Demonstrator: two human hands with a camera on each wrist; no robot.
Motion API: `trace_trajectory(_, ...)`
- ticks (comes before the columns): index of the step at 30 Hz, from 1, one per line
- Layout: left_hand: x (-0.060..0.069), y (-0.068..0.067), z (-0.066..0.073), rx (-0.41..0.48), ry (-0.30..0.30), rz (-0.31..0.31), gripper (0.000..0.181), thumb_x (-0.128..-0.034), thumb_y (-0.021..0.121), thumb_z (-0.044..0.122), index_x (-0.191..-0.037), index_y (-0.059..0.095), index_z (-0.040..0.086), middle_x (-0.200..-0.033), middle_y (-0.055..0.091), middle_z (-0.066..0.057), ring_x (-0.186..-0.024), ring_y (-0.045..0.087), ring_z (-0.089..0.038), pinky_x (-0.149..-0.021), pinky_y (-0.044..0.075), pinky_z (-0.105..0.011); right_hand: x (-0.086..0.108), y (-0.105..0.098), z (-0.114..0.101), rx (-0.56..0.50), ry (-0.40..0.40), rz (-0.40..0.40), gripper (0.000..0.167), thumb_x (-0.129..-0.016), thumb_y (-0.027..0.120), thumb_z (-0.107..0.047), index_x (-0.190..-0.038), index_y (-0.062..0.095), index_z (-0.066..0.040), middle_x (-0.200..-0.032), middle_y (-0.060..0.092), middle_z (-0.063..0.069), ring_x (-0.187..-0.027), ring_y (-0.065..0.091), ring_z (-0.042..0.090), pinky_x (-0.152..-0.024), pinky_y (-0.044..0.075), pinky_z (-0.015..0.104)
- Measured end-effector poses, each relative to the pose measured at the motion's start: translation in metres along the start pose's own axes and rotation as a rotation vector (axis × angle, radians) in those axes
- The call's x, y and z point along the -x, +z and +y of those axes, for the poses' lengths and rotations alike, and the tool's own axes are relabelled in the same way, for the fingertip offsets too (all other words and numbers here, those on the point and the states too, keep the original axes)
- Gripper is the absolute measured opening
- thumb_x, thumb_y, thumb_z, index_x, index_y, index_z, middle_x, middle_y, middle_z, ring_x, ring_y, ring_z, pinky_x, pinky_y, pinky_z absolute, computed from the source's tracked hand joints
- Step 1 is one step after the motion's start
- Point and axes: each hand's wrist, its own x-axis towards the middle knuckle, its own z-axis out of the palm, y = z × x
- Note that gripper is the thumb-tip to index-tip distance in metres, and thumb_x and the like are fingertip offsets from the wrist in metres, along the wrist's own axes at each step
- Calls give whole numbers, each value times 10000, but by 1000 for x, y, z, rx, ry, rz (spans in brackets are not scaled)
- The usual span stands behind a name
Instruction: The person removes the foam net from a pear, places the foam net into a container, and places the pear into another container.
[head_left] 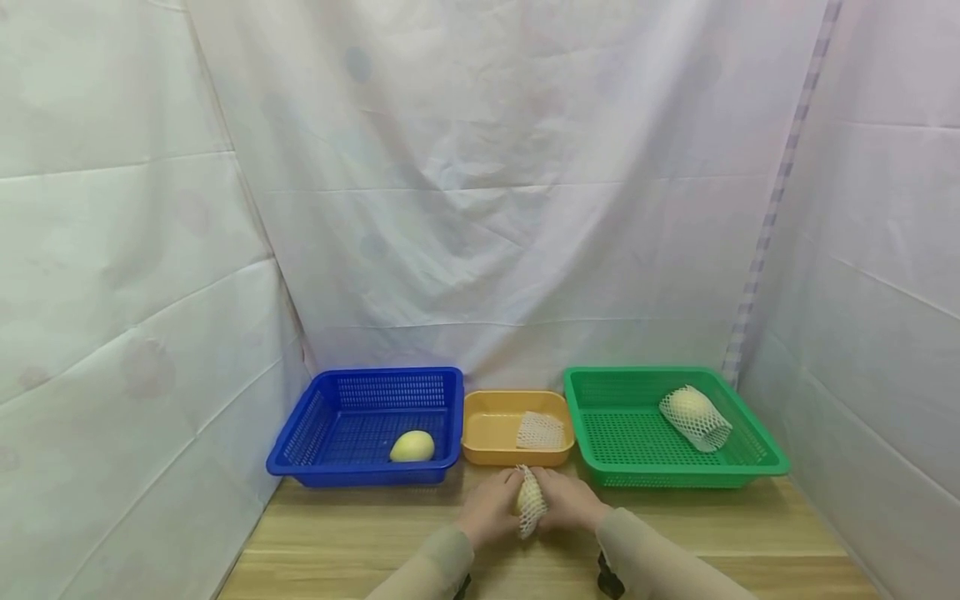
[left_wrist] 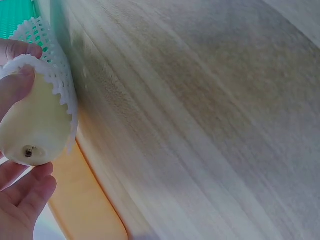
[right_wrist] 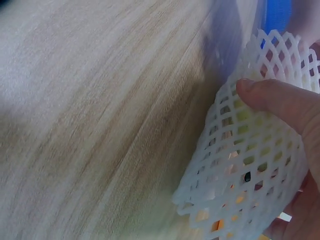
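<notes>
While we hold the pale fruit over the surface, in front of the orange tray, it sits partly inside the foam net, its dimpled end bare. Our left hand pinches the fruit, thumb near the net's rim and fingers curled beneath; our right hand grips the foam net from outside, thumb along its wall. To sleeve well, we judge it best to hold the fruit lightly but firmly, stretch the rim evenly and ease the foam along, since yanking could tear it.
</notes>
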Motion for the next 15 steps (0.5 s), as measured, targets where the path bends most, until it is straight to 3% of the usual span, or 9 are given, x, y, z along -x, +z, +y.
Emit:
trace_trajectory(7, 1, -4, 1, -52, 8, 21, 647, -730, 821, 350, -1281, 569, 122, -1221, 615, -29, -1066, 598, -185, -826, 522, -377, 0, -1, 2, 28, -42, 30, 882, -628, 862, -380, -1338, 490, -11, -1236, 610, 119, -1093, 596, 283, -901, 489, 459)
trace_trajectory(15, 3, -4, 0, -67, 15, 30, 699, -732, 815, 341, -1336, 542, 117, -1195, 622, -24, -1037, 604, -179, -806, 523, -358, 1, -3, 3, 41, -22, 5, 762, -648, 849, -339, -1289, 549, -56, -1141, 650, 50, -1014, 623, 221, -848, 514, 425)
